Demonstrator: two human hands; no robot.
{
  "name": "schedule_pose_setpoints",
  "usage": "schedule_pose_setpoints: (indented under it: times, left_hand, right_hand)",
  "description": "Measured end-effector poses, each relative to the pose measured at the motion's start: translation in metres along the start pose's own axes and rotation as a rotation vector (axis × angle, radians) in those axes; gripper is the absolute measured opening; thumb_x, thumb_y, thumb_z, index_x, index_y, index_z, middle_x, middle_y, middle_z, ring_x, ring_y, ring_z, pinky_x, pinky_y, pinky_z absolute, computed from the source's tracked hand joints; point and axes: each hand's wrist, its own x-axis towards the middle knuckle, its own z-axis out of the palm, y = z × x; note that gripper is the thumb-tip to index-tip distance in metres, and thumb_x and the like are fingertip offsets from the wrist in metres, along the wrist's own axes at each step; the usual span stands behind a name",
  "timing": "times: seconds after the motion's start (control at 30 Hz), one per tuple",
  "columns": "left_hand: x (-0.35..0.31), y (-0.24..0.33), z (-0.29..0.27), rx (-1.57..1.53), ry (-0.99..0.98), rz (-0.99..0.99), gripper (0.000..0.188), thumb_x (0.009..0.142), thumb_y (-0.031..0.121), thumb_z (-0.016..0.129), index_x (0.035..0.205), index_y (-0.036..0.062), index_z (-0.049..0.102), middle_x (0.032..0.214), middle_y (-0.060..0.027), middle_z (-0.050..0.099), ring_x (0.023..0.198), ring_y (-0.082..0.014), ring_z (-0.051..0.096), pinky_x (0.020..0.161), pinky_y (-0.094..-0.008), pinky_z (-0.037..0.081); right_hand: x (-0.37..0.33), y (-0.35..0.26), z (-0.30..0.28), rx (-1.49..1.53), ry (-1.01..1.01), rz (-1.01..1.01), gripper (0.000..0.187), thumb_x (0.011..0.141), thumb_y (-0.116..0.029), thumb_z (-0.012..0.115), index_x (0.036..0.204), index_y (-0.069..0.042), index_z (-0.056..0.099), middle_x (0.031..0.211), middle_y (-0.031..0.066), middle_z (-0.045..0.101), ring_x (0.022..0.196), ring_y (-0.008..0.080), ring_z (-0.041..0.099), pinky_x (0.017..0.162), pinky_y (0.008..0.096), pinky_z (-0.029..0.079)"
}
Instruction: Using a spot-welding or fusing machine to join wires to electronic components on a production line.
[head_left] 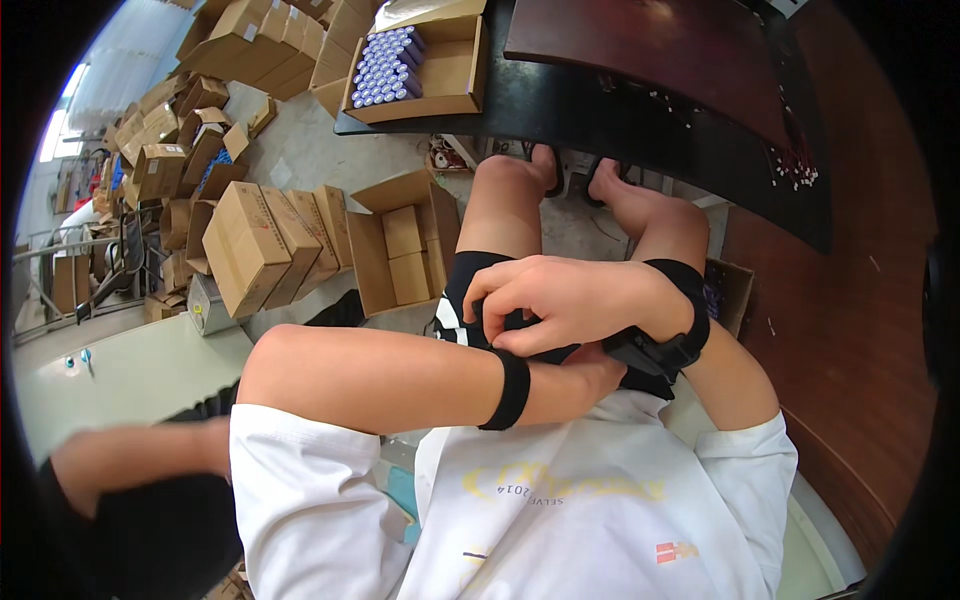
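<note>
The right hand [560, 300] lies across the left wrist, fingers curled and pinched on the black wristband [513, 388] worn there. The left hand [595, 370] is mostly hidden beneath the right one, so I cannot tell how far open it is; it rests against the lap, near the black shorts [470, 275]. A second black band with a small device [665, 345] wraps the right wrist. Farther off, an open cardboard box of blue cylinders [385, 65] sits on the dark tabletop [640, 120]. To the left, cardboard boxes [265, 245] stand on the floor.
</note>
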Motion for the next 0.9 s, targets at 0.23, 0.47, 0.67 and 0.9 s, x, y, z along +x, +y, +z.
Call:
schedule_pose_setpoints:
  times: [0.23,0.47,0.67,0.9]
  left_hand:
    - [0.01,-0.047,-0.064,-0.291,-0.294,0.472,0.023,0.085,0.025,0.067,0.1,0.0128,0.079,0.101,-0.005,0.072,0.095,-0.0267,0.066,0.083,-0.0442,0.051]
    - [0.002,-0.057,-0.073,-0.14,-0.25,0.597,0.025,0.083,0.025,0.069,0.104,0.0155,0.08,0.1,-0.0011,0.071,0.098,-0.0265,0.064,0.086,-0.0483,0.049]
    - [-0.006,-0.055,-0.087,-0.206,-0.257,0.522,0.028,0.085,0.026,0.066,0.107,0.0137,0.079,0.106,-0.0045,0.071,0.105,-0.0282,0.062,0.094,-0.0536,0.044]
    - [-0.001,-0.056,-0.09,-0.098,-0.27,0.547,0.028,0.088,0.024,0.063,0.108,0.012,0.079,0.108,-0.0061,0.072,0.109,-0.0296,0.063,0.094,-0.0489,0.044]
  right_hand:
    - [-0.017,-0.014,-0.009,0.025,0.046,0.199,0.013,0.09,-0.009,0.066,0.098,0.001,0.066,0.103,0.0087,0.068,0.083,0.0164,0.063,0.072,0.0301,0.052]
    - [-0.02,0.0,0.001,0.155,0.127,-0.009,0.031,0.096,-0.017,0.064,0.122,-0.001,0.066,0.113,0.0098,0.069,0.109,0.0209,0.061,0.094,0.0338,0.05]
    - [-0.013,-0.007,-0.006,0.279,-0.186,0.176,0.023,0.097,-0.02,0.067,0.112,-0.003,0.07,0.106,0.0072,0.07,0.101,0.0231,0.059,0.09,0.0366,0.047]
    - [-0.017,-0.004,-0.01,0.158,0.019,0.109,0.018,0.096,-0.017,0.069,0.099,0.0,0.066,0.094,0.0113,0.068,0.09,0.0259,0.063,0.081,0.0354,0.05]
